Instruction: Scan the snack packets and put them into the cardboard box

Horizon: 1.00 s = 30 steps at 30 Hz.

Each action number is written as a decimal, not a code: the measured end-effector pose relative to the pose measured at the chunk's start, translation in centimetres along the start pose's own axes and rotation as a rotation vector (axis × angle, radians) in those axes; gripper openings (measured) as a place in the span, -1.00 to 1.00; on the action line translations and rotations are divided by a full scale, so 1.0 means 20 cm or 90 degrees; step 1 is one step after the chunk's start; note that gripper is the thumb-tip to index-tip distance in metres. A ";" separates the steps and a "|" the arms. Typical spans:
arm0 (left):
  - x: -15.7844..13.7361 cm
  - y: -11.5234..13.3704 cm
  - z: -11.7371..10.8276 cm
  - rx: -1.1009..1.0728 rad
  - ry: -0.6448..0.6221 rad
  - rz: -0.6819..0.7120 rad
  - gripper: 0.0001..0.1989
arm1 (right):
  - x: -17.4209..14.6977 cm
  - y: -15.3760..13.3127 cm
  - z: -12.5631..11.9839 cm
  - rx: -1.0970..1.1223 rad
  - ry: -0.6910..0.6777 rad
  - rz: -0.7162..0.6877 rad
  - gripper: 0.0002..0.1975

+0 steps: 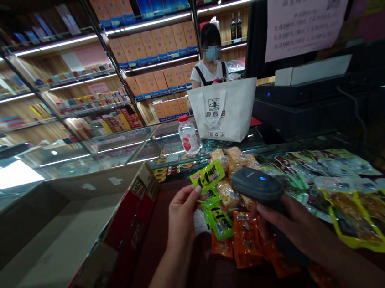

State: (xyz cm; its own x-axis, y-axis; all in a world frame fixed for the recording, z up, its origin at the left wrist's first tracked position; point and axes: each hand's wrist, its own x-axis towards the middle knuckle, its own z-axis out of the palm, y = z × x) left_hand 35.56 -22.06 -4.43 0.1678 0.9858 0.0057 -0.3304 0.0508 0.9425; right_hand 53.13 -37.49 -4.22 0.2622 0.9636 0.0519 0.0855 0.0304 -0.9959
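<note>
A small green snack packet [208,176] is pinched between thumb and fingers of my left hand [183,211], raised above the counter. More green packets [220,221] lie just below it. My right hand [286,219] grips a dark barcode scanner [257,184] with a blue light on top, its head angled toward the green packet. Under the scanner are orange snack packets [246,234]. Behind the packets sit clear-wrapped pastries [228,195], partly covered by the scanner. To the right lie vacuum-sealed food packs [361,213] with yellow edges, and other clear packs [339,163] beyond them.
A large open cardboard box [48,250] stands at my left. Ahead are a red-capped bottle [188,137] and a white tote bag [225,108] on the glass counter. Behind it is a masked person [210,62]. A black register with a monitor [311,99] stands at the right.
</note>
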 end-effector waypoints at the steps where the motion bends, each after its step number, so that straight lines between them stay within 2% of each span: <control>1: 0.00 0.00 0.00 0.000 0.003 -0.002 -0.69 | 0.00 0.00 0.00 -0.018 -0.007 -0.005 -0.63; 6: 0.00 -0.01 0.00 -0.005 0.004 -0.011 -0.66 | -0.01 0.01 0.01 -0.075 -0.025 -0.026 -0.73; 12: 0.01 -0.03 0.00 -0.004 0.008 -0.009 -0.66 | -0.01 -0.01 0.00 -0.145 -0.032 0.002 -0.72; 21: 0.02 -0.04 0.00 0.002 0.003 0.001 -0.68 | -0.01 -0.05 0.01 -0.154 -0.051 -0.002 -0.75; 30: 0.01 -0.04 -0.01 0.002 0.004 0.008 -0.69 | 0.00 -0.01 0.01 -0.147 -0.034 -0.002 -0.70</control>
State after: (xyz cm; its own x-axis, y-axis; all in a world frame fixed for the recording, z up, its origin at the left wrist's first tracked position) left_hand 35.69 -21.80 -5.29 0.1575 0.9874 0.0152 -0.3289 0.0379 0.9436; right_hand 52.98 -37.40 -4.09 0.2113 0.9763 0.0457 0.3058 -0.0216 -0.9518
